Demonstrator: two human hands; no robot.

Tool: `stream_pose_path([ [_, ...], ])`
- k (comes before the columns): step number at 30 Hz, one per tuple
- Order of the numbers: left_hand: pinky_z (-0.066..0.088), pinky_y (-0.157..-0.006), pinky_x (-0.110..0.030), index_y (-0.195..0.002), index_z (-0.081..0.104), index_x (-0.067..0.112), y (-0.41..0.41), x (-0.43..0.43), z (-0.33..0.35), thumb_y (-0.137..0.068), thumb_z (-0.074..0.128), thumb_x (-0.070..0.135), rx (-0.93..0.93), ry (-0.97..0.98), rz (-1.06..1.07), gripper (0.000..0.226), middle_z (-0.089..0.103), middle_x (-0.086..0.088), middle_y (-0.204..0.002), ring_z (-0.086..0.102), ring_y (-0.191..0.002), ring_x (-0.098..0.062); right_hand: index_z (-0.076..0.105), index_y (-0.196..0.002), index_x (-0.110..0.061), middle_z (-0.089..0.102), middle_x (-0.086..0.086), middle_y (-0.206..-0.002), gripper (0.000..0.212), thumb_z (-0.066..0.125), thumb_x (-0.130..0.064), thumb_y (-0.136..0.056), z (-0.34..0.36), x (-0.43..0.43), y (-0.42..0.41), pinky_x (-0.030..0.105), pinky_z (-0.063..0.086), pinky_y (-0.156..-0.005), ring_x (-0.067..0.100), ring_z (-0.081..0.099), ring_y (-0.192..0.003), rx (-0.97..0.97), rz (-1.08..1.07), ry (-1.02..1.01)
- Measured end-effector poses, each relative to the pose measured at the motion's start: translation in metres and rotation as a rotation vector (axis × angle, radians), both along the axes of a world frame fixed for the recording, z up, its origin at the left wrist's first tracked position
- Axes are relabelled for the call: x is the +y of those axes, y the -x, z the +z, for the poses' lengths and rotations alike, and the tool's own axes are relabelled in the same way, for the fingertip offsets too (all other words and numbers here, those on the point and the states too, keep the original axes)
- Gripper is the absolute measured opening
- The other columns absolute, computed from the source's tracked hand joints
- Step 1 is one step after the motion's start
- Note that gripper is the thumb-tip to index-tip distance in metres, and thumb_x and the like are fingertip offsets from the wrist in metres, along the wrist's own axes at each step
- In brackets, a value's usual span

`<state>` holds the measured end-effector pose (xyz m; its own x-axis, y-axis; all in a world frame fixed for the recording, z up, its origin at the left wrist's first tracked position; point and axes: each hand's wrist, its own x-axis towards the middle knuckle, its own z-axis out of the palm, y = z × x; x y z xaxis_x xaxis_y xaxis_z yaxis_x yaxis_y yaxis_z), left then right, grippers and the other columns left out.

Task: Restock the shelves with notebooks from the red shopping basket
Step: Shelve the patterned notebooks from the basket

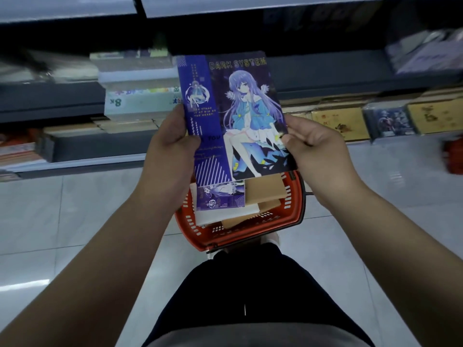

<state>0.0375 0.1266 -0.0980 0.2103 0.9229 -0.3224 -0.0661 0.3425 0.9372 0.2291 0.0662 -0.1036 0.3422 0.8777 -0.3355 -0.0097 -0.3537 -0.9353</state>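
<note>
notebook (235,116): looked light, thin, bit floppy, so side edges were your best hold
hands: your left (172,141) and right (313,144) each pinched an edge above the basket (295,211)

Red basket (275,219) half behind notebook (233,113) (far shelves (62,96) blurred)

Both hands, left hand (172,144) and right hand (313,151), hold a "DARK SYSTEM" notebook (235,116) upright above the red shopping basket (283,221) before the shelves (75,96)
</note>
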Motion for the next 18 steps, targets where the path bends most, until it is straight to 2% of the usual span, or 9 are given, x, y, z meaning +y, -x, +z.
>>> stream_pose_path([
  [2, 0.058, -0.077, -0.037, -0.127, 0.055, 0.018, -0.001, -0.002, 0.019, -0.092, 0.035, -0.010, -0.032, 0.004, -0.012, 0.049, 0.074, 0.011, -0.102, 0.071, -0.097, -0.014, 0.065, -0.113, -0.022, 0.072, -0.008, -0.104, 0.030, 0.047, -0.002, -0.100, 0.014, -0.002, 0.002, 0.023, 0.058, -0.081, 0.007, 0.069, -0.100, -0.007, -0.009, -0.011],
  [4, 0.059, -0.077, -0.038, -0.127, 0.054, 0.015, -0.002, -0.003, 0.036, -0.088, 0.040, 0.003, -0.073, 0.000, -0.022, 0.043, 0.074, 0.008, -0.103, 0.072, -0.096, -0.016, 0.063, -0.116, -0.019, 0.071, -0.006, -0.104, 0.030, 0.047, 0.000, -0.099, 0.029, -0.003, 0.003, 0.022, 0.057, -0.081, 0.005, 0.068, -0.098, -0.016, -0.014, -0.035],
  [6, 0.059, -0.077, -0.037, -0.128, 0.053, 0.015, -0.004, -0.003, 0.048, -0.089, 0.038, -0.006, -0.073, -0.024, -0.020, 0.047, 0.074, 0.010, -0.101, 0.071, -0.096, -0.015, 0.062, -0.114, -0.022, 0.070, -0.011, -0.099, 0.031, 0.048, 0.000, -0.099, 0.041, -0.004, 0.003, 0.018, 0.056, -0.077, -0.001, 0.068, -0.091, -0.020, -0.021, -0.054],
  [8, 0.059, -0.075, -0.037, -0.130, 0.052, 0.017, -0.005, -0.003, 0.056, -0.087, 0.029, -0.020, -0.064, -0.044, -0.029, 0.061, 0.074, 0.011, -0.104, 0.071, -0.098, -0.015, 0.061, -0.108, -0.027, 0.068, -0.015, -0.096, 0.031, 0.048, 0.000, -0.099, 0.052, -0.004, 0.002, 0.017, 0.056, -0.074, -0.005, 0.067, -0.086, -0.026, -0.027, -0.074],
  [14, 0.059, -0.076, -0.038, -0.136, 0.049, 0.017, -0.011, 0.005, 0.083, -0.088, 0.027, -0.020, -0.093, -0.065, -0.058, 0.065, 0.070, 0.004, -0.118, 0.069, -0.107, -0.019, 0.061, -0.115, -0.020, 0.068, -0.015, -0.097, 0.028, 0.049, 0.000, -0.098, 0.078, -0.001, -0.003, 0.017, 0.055, -0.074, -0.004, 0.067, -0.086, -0.070, -0.072, -0.106],
  [18, 0.057, -0.087, -0.052, -0.137, 0.048, 0.018, -0.024, 0.014, 0.101, -0.088, 0.027, -0.018, -0.083, -0.046, -0.047, 0.064, 0.068, 0.002, -0.122, 0.068, -0.109, -0.022, 0.061, -0.125, -0.008, 0.069, -0.007, -0.102, 0.032, 0.048, 0.003, -0.097, 0.091, 0.007, -0.013, 0.020, 0.055, -0.082, 0.000, 0.067, -0.092, -0.085, -0.096, -0.119],
])
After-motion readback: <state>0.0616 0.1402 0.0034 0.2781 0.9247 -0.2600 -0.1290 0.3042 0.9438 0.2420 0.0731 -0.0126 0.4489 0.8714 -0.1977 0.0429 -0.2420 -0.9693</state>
